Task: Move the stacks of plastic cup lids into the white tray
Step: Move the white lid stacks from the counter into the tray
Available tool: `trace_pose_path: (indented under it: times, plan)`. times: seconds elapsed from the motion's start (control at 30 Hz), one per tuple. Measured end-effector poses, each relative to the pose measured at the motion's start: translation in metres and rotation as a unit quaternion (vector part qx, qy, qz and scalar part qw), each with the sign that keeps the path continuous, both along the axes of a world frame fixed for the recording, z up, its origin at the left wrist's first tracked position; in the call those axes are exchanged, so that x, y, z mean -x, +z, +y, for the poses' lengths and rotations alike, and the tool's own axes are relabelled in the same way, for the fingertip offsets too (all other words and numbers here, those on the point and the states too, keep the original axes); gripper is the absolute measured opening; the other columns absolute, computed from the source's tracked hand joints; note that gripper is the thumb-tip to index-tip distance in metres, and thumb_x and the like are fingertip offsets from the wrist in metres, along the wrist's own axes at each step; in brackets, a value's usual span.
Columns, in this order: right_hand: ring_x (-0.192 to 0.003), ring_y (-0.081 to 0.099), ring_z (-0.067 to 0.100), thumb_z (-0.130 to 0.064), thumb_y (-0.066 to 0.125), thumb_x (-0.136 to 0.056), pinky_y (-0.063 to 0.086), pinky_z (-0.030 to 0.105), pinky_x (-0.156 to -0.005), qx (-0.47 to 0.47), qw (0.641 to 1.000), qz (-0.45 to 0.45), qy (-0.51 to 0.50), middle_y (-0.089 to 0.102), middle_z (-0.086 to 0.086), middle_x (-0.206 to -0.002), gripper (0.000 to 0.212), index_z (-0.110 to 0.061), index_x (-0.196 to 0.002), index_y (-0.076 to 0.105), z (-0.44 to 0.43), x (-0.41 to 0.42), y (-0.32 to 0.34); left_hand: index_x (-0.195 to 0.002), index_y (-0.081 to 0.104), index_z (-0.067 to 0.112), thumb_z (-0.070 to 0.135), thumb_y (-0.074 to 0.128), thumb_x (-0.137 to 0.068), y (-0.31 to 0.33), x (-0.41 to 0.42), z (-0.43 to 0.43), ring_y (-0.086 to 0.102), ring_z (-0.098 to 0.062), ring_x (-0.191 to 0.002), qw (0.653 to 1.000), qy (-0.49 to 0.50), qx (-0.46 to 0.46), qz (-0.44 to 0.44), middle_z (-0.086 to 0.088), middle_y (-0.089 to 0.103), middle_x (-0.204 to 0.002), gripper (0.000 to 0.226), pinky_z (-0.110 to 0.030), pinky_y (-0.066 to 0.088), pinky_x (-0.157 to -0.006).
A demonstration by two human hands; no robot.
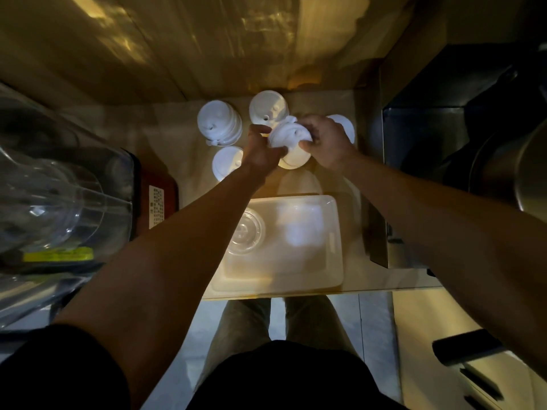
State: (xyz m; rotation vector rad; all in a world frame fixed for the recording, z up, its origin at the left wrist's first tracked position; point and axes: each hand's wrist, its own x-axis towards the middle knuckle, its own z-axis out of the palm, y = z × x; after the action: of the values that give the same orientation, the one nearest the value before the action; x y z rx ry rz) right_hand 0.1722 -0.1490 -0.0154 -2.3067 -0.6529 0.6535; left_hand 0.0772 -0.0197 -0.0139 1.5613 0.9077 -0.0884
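Note:
Several stacks of white plastic cup lids stand on the counter beyond the white tray. My left hand and my right hand both grip one stack of lids from either side, tilted, above the counter. More stacks stand at the back left, the back middle, below my left hand, and behind my right hand, partly hidden. A clear domed lid stack sits in the tray's left half.
A clear blender jug on a dark base stands at the left, with a red item beside it. A dark steel appliance rises at the right. The counter edge runs just below the tray.

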Motion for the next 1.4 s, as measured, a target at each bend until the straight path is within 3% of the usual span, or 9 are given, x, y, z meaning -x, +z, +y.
trace_pose_path:
  times: [0.17, 0.27, 0.43, 0.53, 0.67, 0.83, 1.0, 1.17, 1.4]
  plan:
    - [-0.110, 0.062, 0.016, -0.009, 0.065, -0.086, 0.050, 0.031, -0.098, -0.081, 0.985, 0.097, -0.119, 0.067, 0.010, -0.122, 0.038, -0.006, -0.124, 0.061, -0.002, 0.012, 0.017, -0.104, 0.051, 0.014, 0.007, 0.077, -0.062, 0.022, 0.008, 0.006, 0.062, -0.036, -0.104, 0.998, 0.020, 0.053, -0.042, -0.015, 0.059, -0.107, 0.050, -0.048, 0.053, -0.088]
    - [-0.113, 0.062, 0.025, -0.007, 0.062, -0.088, 0.051, 0.038, -0.096, -0.119, 0.967, 0.142, -0.174, 0.066, 0.017, -0.121, 0.033, -0.003, -0.121, 0.062, -0.007, 0.025, 0.027, -0.105, 0.053, 0.013, 0.003, 0.076, -0.066, 0.029, 0.018, 0.008, 0.062, -0.033, -0.101, 0.995, 0.021, 0.085, -0.044, -0.015, 0.061, -0.107, 0.047, -0.050, 0.053, -0.091]
    - [-0.099, 0.064, 0.025, -0.008, 0.059, -0.091, 0.053, 0.041, -0.086, -0.140, 0.950, 0.202, -0.190, 0.067, 0.017, -0.109, 0.030, -0.005, -0.122, 0.061, -0.017, 0.049, 0.050, -0.121, 0.055, -0.004, -0.004, 0.073, -0.077, 0.045, 0.036, 0.011, 0.064, -0.029, -0.097, 0.994, 0.010, 0.107, -0.030, -0.019, 0.065, -0.107, 0.047, -0.037, 0.056, -0.080]
    - [-0.091, 0.064, 0.024, -0.006, 0.058, -0.093, 0.056, 0.039, -0.077, -0.159, 0.937, 0.235, -0.205, 0.064, 0.016, -0.105, 0.030, -0.004, -0.123, 0.058, -0.024, 0.061, 0.068, -0.123, 0.058, -0.002, 0.001, 0.073, -0.080, 0.056, 0.047, 0.009, 0.064, -0.029, -0.099, 0.992, 0.009, 0.121, -0.044, -0.025, 0.065, -0.115, 0.046, -0.032, 0.055, -0.079]
    - [-0.093, 0.063, 0.030, -0.004, 0.057, -0.094, 0.055, 0.046, -0.084, -0.175, 0.921, 0.257, -0.233, 0.061, 0.019, -0.102, 0.030, -0.001, -0.123, 0.056, -0.031, 0.081, 0.082, -0.122, 0.060, 0.004, 0.008, 0.075, -0.080, 0.077, 0.064, 0.002, 0.065, -0.026, -0.099, 0.988, 0.022, 0.139, -0.062, -0.021, 0.066, -0.111, 0.045, -0.033, 0.056, -0.083]
    - [-0.089, 0.063, 0.020, -0.005, 0.055, -0.095, 0.057, 0.028, -0.074, -0.217, 0.884, 0.311, -0.274, 0.062, 0.003, -0.094, 0.029, -0.005, -0.124, 0.054, -0.041, 0.106, 0.095, -0.123, 0.058, 0.006, 0.007, 0.075, -0.081, 0.094, 0.087, -0.014, 0.068, -0.022, -0.098, 0.977, 0.057, 0.194, -0.071, -0.010, 0.068, -0.109, 0.045, -0.028, 0.057, -0.069]
    - [-0.097, 0.064, 0.024, -0.011, 0.058, -0.094, 0.056, 0.031, -0.082, -0.232, 0.851, 0.345, -0.320, 0.063, 0.009, -0.106, 0.030, -0.015, -0.124, 0.055, -0.047, 0.128, 0.095, -0.119, 0.054, 0.009, 0.005, 0.074, -0.081, 0.095, 0.108, -0.037, 0.065, -0.020, -0.098, 0.965, 0.111, 0.228, -0.069, -0.010, 0.065, -0.112, 0.042, -0.026, 0.055, -0.075]
    - [-0.098, 0.065, 0.023, -0.011, 0.058, -0.094, 0.057, 0.029, -0.081, -0.239, 0.836, 0.369, -0.327, 0.065, 0.009, -0.106, 0.031, -0.015, -0.125, 0.053, -0.053, 0.148, 0.096, -0.125, 0.055, 0.005, 0.008, 0.071, -0.085, 0.090, 0.129, -0.044, 0.065, -0.023, -0.104, 0.959, 0.131, 0.239, -0.084, -0.015, 0.067, -0.114, 0.044, -0.032, 0.055, -0.088]
    - [-0.106, 0.066, 0.025, -0.018, 0.068, -0.088, 0.056, 0.036, -0.091, -0.216, 0.855, 0.352, -0.315, 0.067, 0.010, -0.108, 0.036, -0.019, -0.122, 0.057, -0.056, 0.164, 0.094, -0.126, 0.060, 0.009, 0.010, 0.068, -0.088, 0.088, 0.151, -0.032, 0.067, -0.020, -0.101, 0.958, 0.113, 0.251, -0.086, -0.006, 0.071, -0.106, 0.039, -0.022, 0.056, -0.073]
